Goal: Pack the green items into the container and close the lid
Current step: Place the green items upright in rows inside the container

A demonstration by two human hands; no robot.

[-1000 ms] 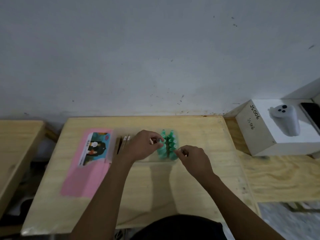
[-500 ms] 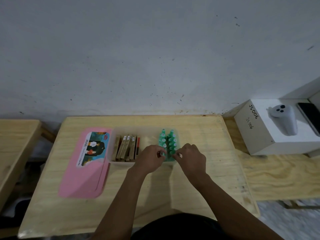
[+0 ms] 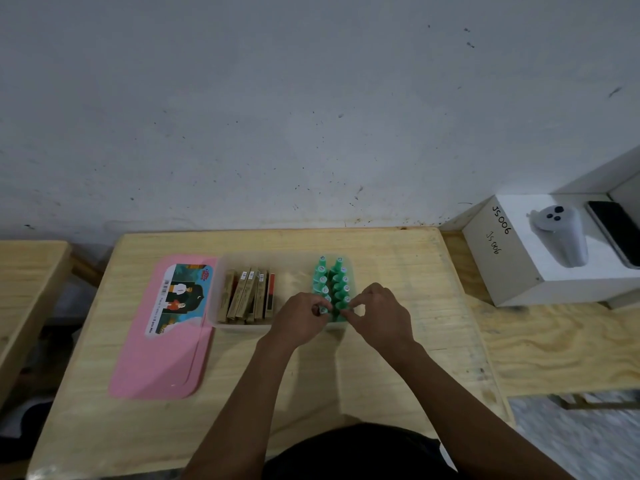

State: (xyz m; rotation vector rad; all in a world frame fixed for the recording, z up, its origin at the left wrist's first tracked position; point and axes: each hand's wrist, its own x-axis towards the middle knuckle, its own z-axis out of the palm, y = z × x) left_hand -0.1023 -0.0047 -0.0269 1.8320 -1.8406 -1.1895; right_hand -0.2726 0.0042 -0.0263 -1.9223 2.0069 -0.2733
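A clear plastic container [image 3: 221,303] sits on the wooden table [image 3: 398,271]. Two rows of small green bottles [image 3: 334,278] stand upright in its right end. My left hand [image 3: 301,322] pinches the cap of the nearest green bottle [image 3: 323,310] in the left row. My right hand [image 3: 381,315] pinches the nearest bottle of the right row at the container's front edge. The pink lid [image 3: 162,362] with a picture label lies flat on the table to the left of the container.
Several brown flat packs [image 3: 247,294] stand on edge in the container's left half. A white box [image 3: 550,265] with a grey controller and a dark phone on top sits on a lower board at the right. Another wooden table [image 3: 24,282] lies at the left.
My left hand has moved from above the brown packs down to the front of the green rows. Both hands now meet at the nearest bottles. The brown packs are uncovered.
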